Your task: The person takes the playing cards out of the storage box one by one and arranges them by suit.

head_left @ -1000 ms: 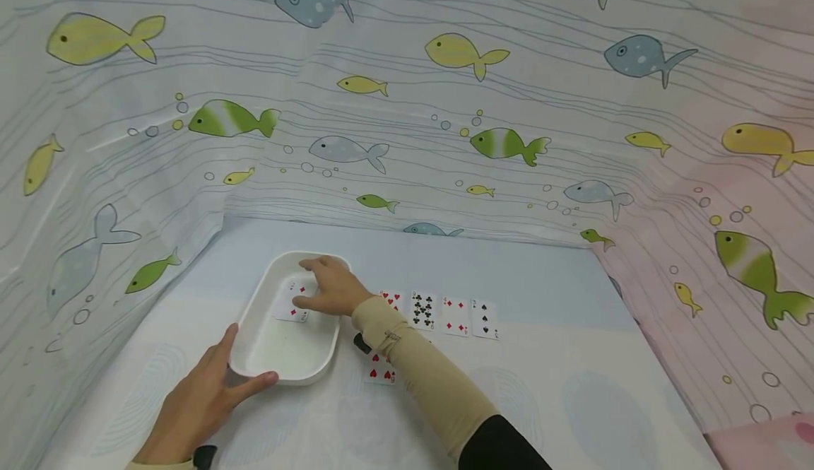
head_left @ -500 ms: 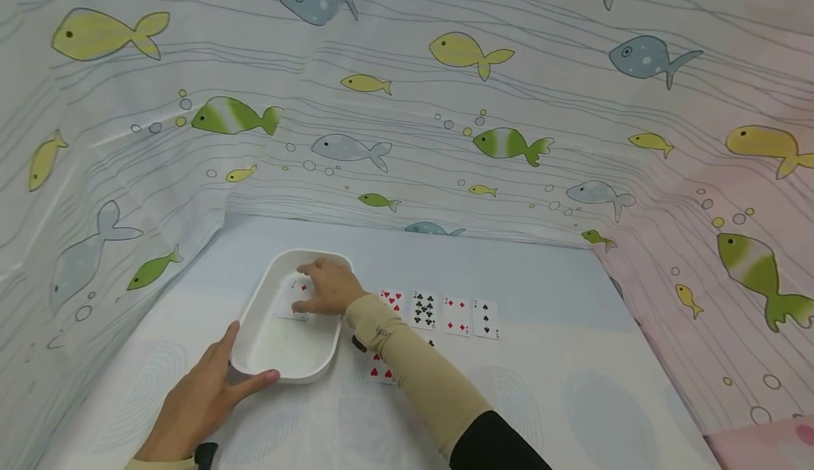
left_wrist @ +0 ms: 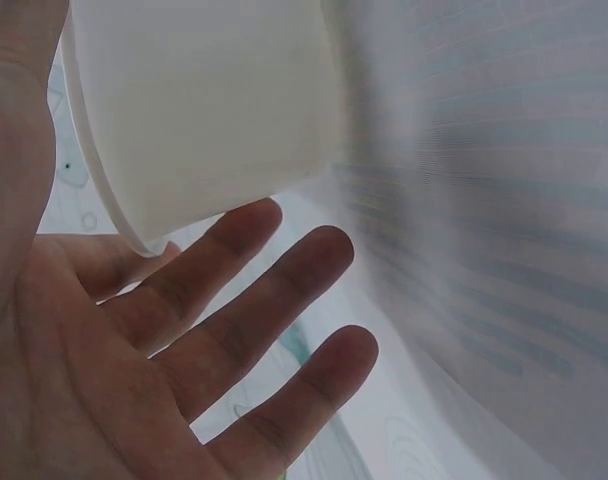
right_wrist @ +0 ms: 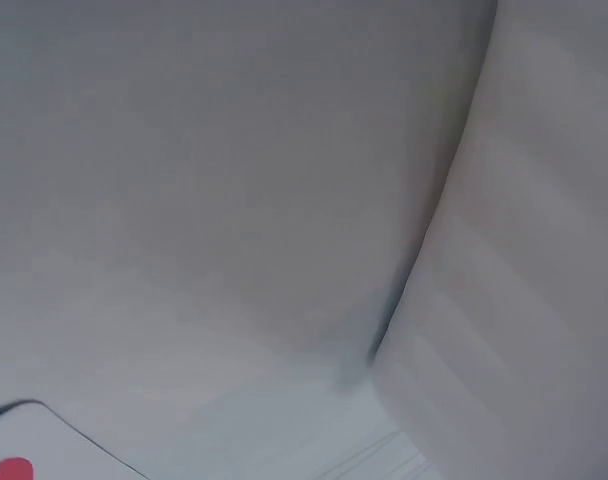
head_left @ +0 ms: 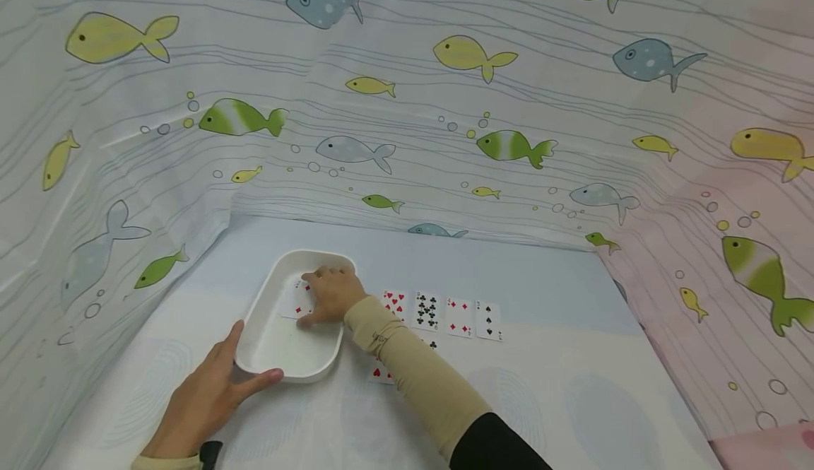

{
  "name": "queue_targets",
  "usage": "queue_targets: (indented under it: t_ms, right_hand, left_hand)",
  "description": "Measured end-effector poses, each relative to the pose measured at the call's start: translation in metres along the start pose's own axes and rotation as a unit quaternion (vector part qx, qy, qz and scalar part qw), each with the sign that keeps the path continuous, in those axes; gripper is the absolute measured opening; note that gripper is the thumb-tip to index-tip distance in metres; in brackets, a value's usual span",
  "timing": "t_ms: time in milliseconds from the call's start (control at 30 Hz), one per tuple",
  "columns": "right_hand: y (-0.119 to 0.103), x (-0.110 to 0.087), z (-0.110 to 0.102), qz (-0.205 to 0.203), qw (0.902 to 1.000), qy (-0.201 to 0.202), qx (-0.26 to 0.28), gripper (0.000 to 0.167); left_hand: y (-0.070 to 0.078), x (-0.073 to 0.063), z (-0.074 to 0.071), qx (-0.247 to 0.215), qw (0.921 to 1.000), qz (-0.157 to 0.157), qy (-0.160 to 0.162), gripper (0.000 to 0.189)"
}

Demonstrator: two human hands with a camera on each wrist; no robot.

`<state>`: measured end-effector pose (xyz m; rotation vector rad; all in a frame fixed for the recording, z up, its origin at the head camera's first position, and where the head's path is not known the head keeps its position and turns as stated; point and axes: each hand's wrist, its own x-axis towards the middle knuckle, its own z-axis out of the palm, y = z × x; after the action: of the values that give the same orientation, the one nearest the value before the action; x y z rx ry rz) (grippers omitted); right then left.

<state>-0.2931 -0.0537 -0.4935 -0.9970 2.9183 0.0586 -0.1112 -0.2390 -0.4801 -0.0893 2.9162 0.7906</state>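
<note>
My left hand (head_left: 206,392) is at the near-left corner of a white tray (head_left: 286,357). Its thumb touches the near rim and its index finger the left side. In the left wrist view, extended fingers (left_wrist: 259,315) spread beside the tray's outer wall (left_wrist: 204,100). Inside the tray, my right hand (head_left: 337,295) reaches down over the right edge of a playing card with red diamonds (head_left: 297,306), thumb and index finger apart. Whether it grips a card is hidden. The right wrist view leaves the hand out and shows part of a playing card with a heart (right_wrist: 59,450).
Right of the tray, a row of playing cards includes hearts (head_left: 394,300), clubs (head_left: 426,311), diamonds (head_left: 458,316) and spades (head_left: 487,321). Another heart card (head_left: 380,373) lies nearer, partly under the right sleeve (head_left: 420,371). Fish-patterned sheets (head_left: 407,124) enclose the table.
My right hand has shifted slightly toward the right inside the tray, uncovering more of the diamond card's middle. The left hand keeps its place at the tray corner.
</note>
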Motion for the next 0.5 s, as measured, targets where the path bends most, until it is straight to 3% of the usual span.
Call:
queue_targets:
  t_ms: [500]
  right_hand:
    - [0.0015,0.0038,0.0040,-0.013,0.9997,0.007,0.017,0.088]
  left_hand:
    - [0.0003,0.0013,0.0005,0.003,1.0000,-0.002,-0.002,0.128]
